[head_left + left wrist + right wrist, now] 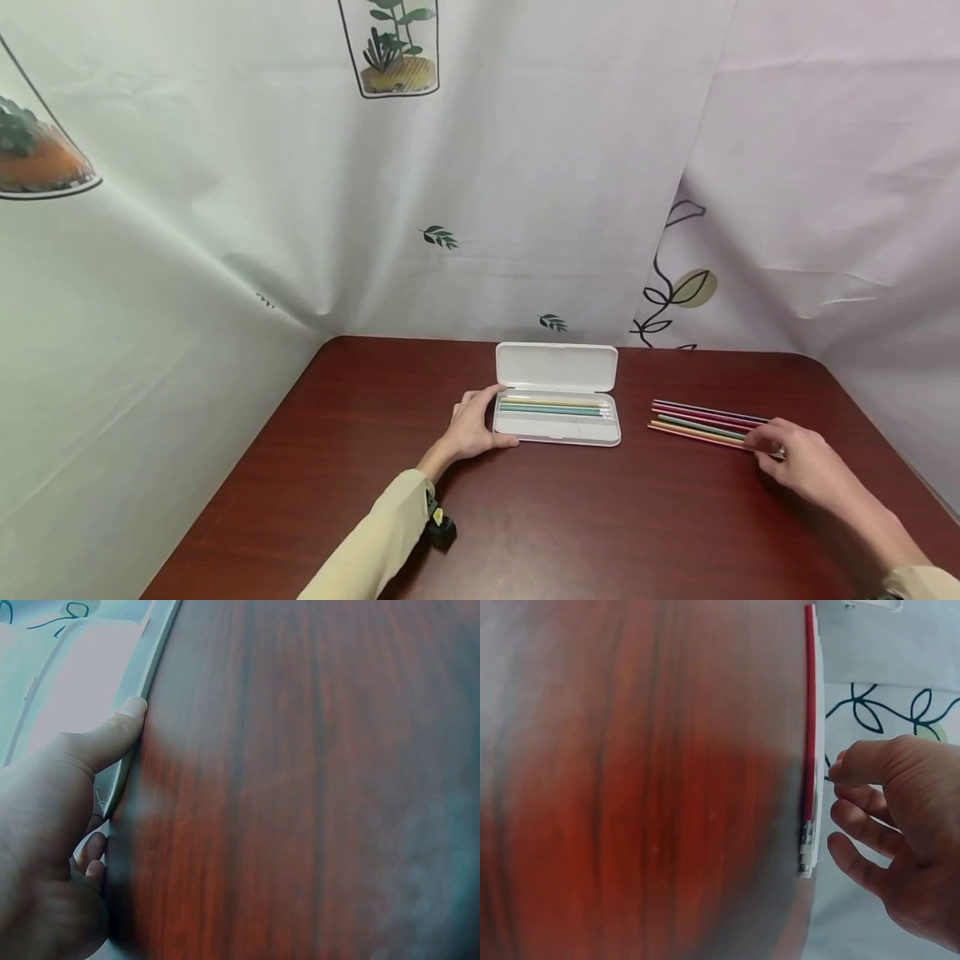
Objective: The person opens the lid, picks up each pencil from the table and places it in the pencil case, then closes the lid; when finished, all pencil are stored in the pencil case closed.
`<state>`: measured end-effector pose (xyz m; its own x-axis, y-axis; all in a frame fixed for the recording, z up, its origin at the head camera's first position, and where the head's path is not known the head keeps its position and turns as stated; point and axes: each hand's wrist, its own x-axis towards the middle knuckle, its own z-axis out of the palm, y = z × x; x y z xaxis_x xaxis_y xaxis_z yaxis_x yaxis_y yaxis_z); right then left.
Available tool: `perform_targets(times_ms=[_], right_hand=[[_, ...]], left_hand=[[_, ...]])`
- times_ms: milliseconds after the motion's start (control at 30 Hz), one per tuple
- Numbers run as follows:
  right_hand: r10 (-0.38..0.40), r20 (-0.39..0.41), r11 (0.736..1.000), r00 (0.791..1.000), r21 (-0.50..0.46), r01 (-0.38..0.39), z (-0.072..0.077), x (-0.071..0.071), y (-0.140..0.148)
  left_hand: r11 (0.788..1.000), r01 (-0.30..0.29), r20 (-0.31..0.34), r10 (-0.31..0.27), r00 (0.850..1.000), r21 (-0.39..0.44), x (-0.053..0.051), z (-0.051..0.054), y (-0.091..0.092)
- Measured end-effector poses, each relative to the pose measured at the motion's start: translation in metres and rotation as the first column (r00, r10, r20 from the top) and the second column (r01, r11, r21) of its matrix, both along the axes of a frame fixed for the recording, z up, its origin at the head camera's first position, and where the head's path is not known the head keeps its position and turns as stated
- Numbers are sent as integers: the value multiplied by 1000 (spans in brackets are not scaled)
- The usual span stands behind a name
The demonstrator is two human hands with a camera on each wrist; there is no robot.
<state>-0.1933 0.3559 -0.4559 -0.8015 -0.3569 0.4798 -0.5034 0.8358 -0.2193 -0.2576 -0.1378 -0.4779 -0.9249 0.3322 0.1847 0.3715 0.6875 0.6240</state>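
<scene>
A white pencil case lies with its lid raised at the table's far side. Inside its back compartment rest a few yellow and blue-green pencils. My left hand holds the case's left end, thumb along the front edge and fingers at the back corner. To the right, several loose pencils in red, yellow, green and dark colours lie side by side. Over their near-right ends hovers my right hand, fingers bent loosely. In the right wrist view those fingers sit beside a red pencil with a white eraser, pinching nothing.
The dark red-brown wooden table has rounded far corners. A pale curtain printed with plants hangs behind it and along both sides. A black wrist device sits at my left cuff.
</scene>
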Motion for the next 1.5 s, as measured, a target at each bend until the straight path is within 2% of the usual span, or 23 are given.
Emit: perform_targets(times_ms=[567, 800, 1267, 1367, 1500], right_hand=[[-18, 50, 1000, 999, 3, 18, -4, -2, 2], [-27, 30, 999, 999, 24, 26, -5, -4, 3], [-19, 51, 998, 999, 61, 16, -6, -9, 2], [-18, 71, 997, 997, 76, 13, -4, -11, 2], [-36, 149, 995, 988, 97, 21, 0, -11, 0]], left_hand=[[1000, -5, -2, 5, 1000, -9, -2, 1, 0], [1000, -7, 2, 7, 1000, -13, -2, 1, 0], [1000, -7, -5, 7, 1000, -4, 0, 2, 0], [1000, -9, -8, 9, 1000, -4, 0, 2, 1], [1000, -10, -7, 10, 1000, -2, 0, 1, 1]])
